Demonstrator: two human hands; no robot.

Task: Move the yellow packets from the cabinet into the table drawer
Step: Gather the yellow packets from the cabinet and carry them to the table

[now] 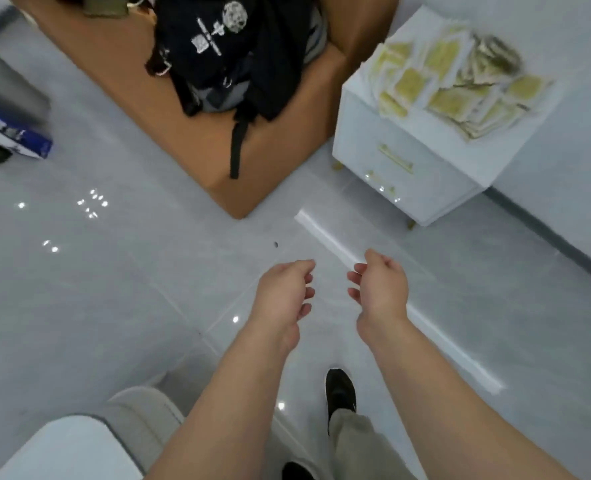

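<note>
Both hands are out front over the floor and well short of the work. The left hand (283, 292) and right hand (380, 289) are empty, fingers (301, 265) loosely curled, released, grasping nothing.

The packets (453, 84) lie in a loose, overlapping heap on top of the white cabinet (432, 181). They spread over most of the top and reach its near and right edges.

Risks, as judged:
- The heap looks slick and unstacked. A hasty scoop likely pushes edge packets off onto the floor or against the wall.
- An oversized handful may shed packets in transit.
- No table drawer shows in view. The cabinet's own gold-handled drawers could be mistaken for the target.
- A black strap (236, 147) hangs from the bag (231, 57) just left of the cabinet and could snag a reaching arm.
- The view is blurred, so no packet count is possible.
</note>
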